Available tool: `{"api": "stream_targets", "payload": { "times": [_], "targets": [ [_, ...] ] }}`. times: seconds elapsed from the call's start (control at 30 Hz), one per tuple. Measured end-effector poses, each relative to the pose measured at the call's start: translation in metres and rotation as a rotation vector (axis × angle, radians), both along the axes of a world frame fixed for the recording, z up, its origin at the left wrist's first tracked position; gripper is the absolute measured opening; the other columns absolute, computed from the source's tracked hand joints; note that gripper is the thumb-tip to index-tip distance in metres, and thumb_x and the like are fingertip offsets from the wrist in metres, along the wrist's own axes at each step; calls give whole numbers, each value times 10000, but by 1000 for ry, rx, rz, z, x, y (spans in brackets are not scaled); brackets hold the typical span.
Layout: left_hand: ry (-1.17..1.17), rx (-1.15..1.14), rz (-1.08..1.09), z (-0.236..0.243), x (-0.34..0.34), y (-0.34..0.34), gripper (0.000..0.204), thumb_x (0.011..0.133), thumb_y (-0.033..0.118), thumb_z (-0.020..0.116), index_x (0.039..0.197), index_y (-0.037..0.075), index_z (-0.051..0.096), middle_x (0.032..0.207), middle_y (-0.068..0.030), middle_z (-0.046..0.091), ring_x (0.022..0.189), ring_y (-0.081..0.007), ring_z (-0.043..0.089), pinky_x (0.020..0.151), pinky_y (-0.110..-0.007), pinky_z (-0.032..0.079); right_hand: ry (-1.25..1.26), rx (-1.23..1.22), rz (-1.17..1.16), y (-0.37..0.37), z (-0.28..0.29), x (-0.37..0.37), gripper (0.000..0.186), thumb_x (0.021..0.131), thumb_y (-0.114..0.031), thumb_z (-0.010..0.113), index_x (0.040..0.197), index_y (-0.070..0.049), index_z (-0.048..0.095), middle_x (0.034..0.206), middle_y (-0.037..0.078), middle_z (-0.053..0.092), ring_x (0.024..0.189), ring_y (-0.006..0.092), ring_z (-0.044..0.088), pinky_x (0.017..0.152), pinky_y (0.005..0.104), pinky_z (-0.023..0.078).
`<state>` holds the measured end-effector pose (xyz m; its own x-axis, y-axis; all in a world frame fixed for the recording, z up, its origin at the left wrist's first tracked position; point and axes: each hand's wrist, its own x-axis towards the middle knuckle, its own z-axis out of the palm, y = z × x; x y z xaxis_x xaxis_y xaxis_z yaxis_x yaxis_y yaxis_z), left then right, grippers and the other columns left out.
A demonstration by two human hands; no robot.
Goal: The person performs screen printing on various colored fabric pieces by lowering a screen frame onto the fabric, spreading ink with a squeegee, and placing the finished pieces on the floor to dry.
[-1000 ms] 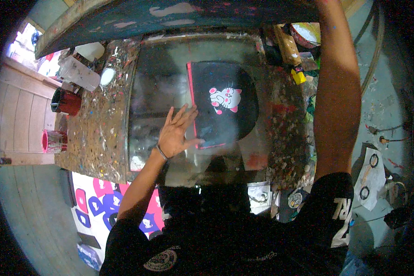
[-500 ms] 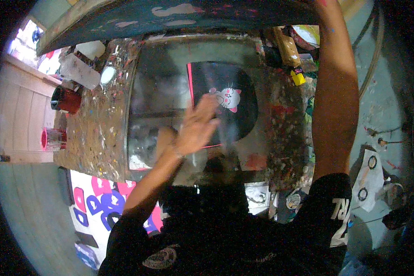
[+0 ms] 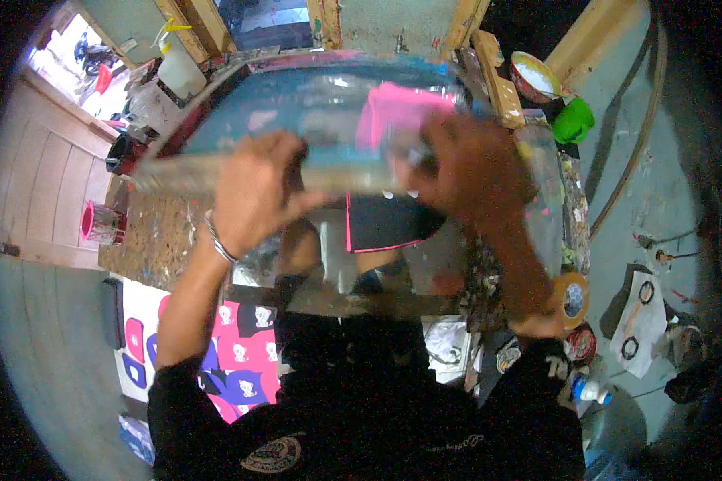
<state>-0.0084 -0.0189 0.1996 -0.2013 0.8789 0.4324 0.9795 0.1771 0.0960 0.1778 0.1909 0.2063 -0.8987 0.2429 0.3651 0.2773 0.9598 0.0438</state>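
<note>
A wooden-framed blue screen, bearing a bright pink patch, is tilted low over the worktop, blurred by motion. My left hand has its fingers bent over the near rail on the left. My right hand, blurred, grips the rail on the right. Below, a black cut piece with pink edging lies on the glossy board; the screen covers its upper part and most of its cat print.
Left are a spray bottle and a pink-rimmed container. Right are a bowl, a green object and a tape roll. Pink and purple printed pieces lie below the bench.
The screen has swung down toward me from overhead. My left hand has left the black piece for the rail, and my right hand has come down with the screen.
</note>
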Motion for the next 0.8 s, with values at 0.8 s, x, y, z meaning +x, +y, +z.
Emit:
{"api": "stream_targets", "payload": {
  "times": [0.8],
  "targets": [
    [-238, -125, 51, -124, 36, -17, 535, 618, 334, 892, 941, 9, 615, 910, -175, 611, 873, -392, 593, 782, -465, 462, -265, -395, 118, 3, -94, 10, 458, 812, -72, 646, 1266, -77, 584, 1102, 221, 662, 1023, 427, 639, 892, 529, 502]
  ]
}}
